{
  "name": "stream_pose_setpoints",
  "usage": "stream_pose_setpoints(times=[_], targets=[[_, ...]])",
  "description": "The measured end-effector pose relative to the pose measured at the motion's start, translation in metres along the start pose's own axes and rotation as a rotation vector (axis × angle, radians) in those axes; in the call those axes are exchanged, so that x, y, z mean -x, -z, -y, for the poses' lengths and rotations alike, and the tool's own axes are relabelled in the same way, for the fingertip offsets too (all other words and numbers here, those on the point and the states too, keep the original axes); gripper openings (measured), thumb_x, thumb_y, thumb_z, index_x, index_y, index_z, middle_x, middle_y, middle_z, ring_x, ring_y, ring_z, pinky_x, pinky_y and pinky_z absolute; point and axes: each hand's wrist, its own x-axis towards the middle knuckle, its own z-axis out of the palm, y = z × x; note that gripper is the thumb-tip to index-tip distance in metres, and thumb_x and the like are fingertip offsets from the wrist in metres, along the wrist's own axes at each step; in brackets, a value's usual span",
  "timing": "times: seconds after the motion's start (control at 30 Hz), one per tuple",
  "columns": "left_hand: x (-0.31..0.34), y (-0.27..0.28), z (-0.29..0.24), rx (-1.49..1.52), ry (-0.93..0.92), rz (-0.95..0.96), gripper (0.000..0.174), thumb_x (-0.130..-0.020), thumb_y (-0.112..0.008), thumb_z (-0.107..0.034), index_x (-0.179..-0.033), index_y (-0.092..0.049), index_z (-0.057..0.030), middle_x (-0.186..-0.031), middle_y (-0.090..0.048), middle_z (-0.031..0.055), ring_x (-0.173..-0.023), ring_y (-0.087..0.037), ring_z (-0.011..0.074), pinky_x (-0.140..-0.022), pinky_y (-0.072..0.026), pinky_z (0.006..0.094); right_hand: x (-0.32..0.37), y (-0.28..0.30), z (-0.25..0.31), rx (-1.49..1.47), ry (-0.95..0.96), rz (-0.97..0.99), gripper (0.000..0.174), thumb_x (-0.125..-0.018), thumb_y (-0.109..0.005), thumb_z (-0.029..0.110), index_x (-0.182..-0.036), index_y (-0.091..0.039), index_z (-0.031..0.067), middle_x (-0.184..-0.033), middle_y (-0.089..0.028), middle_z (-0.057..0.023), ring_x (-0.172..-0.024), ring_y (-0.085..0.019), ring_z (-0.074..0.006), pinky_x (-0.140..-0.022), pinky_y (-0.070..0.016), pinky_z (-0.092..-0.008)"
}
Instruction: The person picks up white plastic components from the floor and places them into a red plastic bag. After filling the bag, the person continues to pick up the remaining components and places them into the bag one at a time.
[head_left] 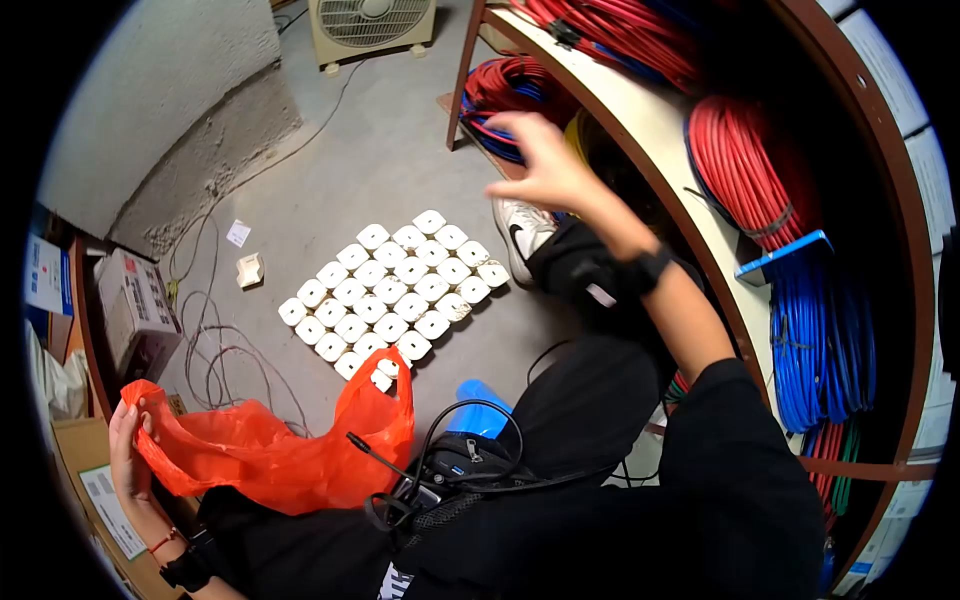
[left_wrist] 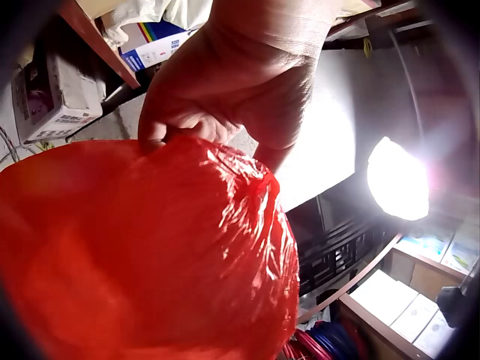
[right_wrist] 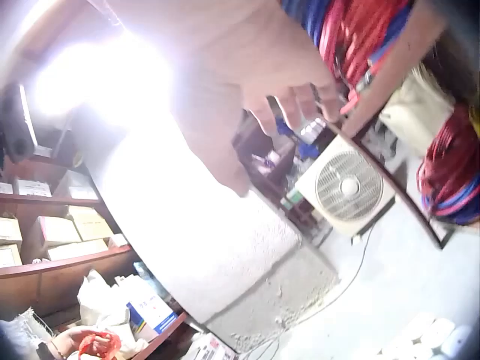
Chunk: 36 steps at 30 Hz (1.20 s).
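My left hand (head_left: 130,450) grips the rim of a red plastic bag (head_left: 265,450), which spreads across my lap with its mouth open toward the floor. In the left wrist view the bag (left_wrist: 142,255) hangs below the curled fingers. White rounded-square pieces (head_left: 390,290), each with a small dark slot, lie in close rows on the floor. The bag's near edge overlaps the closest of them. Raised above a shoe (head_left: 525,235), my right hand (head_left: 550,170) holds nothing, thumb spread away from the fingers. In the right wrist view that hand's fingers (right_wrist: 304,101) reach out in mid-air.
Shelving (head_left: 640,125) with red cable coils (head_left: 745,165) and blue ones (head_left: 820,350) borders the right side. A box fan (head_left: 375,25) stands at the back. Loose cable (head_left: 215,330) and a carton (head_left: 135,310) lie at left; a blue object (head_left: 482,405) sits by my waist pouch.
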Motion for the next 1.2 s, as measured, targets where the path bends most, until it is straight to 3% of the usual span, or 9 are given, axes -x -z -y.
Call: stream_pose_setpoints(times=[0.07,0.17,0.2,0.37,0.53,0.63,0.9,1.1,1.2], targets=[[0.017,-0.012,0.004,-0.012,0.005,0.0,0.025,-0.088,-0.051,-0.021,-0.103,-0.05,-0.0014,-0.064,-0.046,-0.0018,-0.054,-0.043,0.0041,-0.051,-0.0354,0.0161,0.003,-0.015,0.003,0.116,-0.11,0.261,0.071,-0.055,-0.078,0.031,-0.113,-0.049,0.0029,-0.109,-0.051,-0.0182,-0.104,-0.048,-0.0324,-0.09,-0.0395,-0.0388],[0.01,0.005,0.002,-0.041,-0.042,-0.139,0.026,-0.088,-0.051,-0.024,-0.101,-0.05,-0.0013,-0.062,-0.044,-0.0017,-0.05,-0.04,0.0042,-0.048,-0.0338,0.0155,0.002,-0.151,-0.052,0.136,-0.364,0.795,0.077,-0.046,-0.082,0.033,-0.11,-0.053,0.0016,-0.105,-0.056,-0.0211,-0.1,-0.052,-0.035,-0.085,-0.0437,-0.0391],[0.011,0.001,0.01,-0.007,-0.054,-0.125,0.028,-0.088,-0.052,-0.025,-0.102,-0.049,-0.0009,-0.062,-0.044,-0.0016,-0.05,-0.04,0.0042,-0.047,-0.0335,0.0153,0.027,-0.166,-0.06,0.121,-0.482,0.831,0.05,-0.049,-0.08,0.021,-0.09,-0.061,-0.0011,-0.094,-0.062,-0.0199,-0.091,-0.059,-0.032,-0.076,-0.0489,-0.0399],[0.018,0.008,0.015,0.079,-0.119,-0.143,0.038,-0.086,-0.054,-0.03,-0.105,-0.047,0.0013,-0.061,-0.043,-0.0012,-0.047,-0.038,0.0044,-0.044,-0.0325,0.0148,0.105,-0.22,-0.044,0.127,-0.53,0.441,0.073,-0.048,-0.078,0.016,-0.111,-0.043,0.005,-0.104,-0.053,-0.0182,-0.099,-0.051,-0.035,-0.08,-0.046,-0.0405],[0.016,-0.004,0.018,0.09,-0.089,-0.253,0.046,-0.084,-0.056,-0.031,-0.111,-0.045,0.005,-0.062,-0.044,-0.0003,-0.048,-0.04,0.0046,-0.044,-0.0348,0.0149,0.114,-0.221,-0.058,0.017,-0.577,0.235,0.045,-0.058,-0.072,0.018,-0.094,-0.049,0.0019,-0.089,-0.057,-0.0208,-0.088,-0.054,-0.0384,-0.074,-0.0449,-0.0452],[0.014,0.002,0.008,0.045,-0.048,-0.045,0.046,-0.082,-0.057,-0.033,-0.107,-0.046,0.004,-0.064,-0.046,0.0007,-0.049,-0.041,0.0043,-0.043,-0.0356,0.0149,0.112,-0.22,-0.061,0.086,-0.489,0.273,0.042,-0.057,-0.072,0.021,-0.089,-0.053,0.0022,-0.09,-0.057,-0.0186,-0.087,-0.054,-0.0369,-0.074,-0.0449,-0.0441],[0.025,-0.011,-0.017,-0.035,-0.01,0.043,0.05,-0.078,-0.061,-0.034,-0.107,-0.049,0.0047,-0.067,-0.05,0.0026,-0.052,-0.044,0.0074,-0.048,-0.0392,0.0202,0.113,-0.21,-0.062,0.173,-0.522,0.401,0.05,-0.047,-0.077,0.033,-0.078,-0.054,0.0015,-0.078,-0.059,-0.0183,-0.075,-0.058,-0.0347,-0.067,-0.0474,-0.042],[0.039,-0.013,-0.026,-0.02,-0.044,0.109,0.054,-0.076,-0.065,-0.034,-0.108,-0.049,0.0062,-0.077,-0.054,0.0031,-0.055,-0.045,0.0074,-0.05,-0.0379,0.0205,0.041,-0.118,-0.044,0.192,-0.382,0.34,0.05,-0.048,-0.076,0.037,-0.076,-0.06,-0.0012,-0.074,-0.061,-0.0201,-0.07,-0.06,-0.0345,-0.066,-0.049,-0.04],[0.047,-0.015,-0.029,0.009,-0.048,0.148,0.052,-0.076,-0.064,-0.033,-0.108,-0.049,0.006,-0.075,-0.054,0.0035,-0.055,-0.046,0.0069,-0.05,-0.0384,0.0191,-0.022,-0.07,0.009,-0.027,-0.207,0.107,0.052,-0.047,-0.076,0.033,-0.081,-0.058,-0.0029,-0.078,-0.061,-0.0197,-0.073,-0.06,-0.0308,-0.068,-0.0488,-0.0356]])
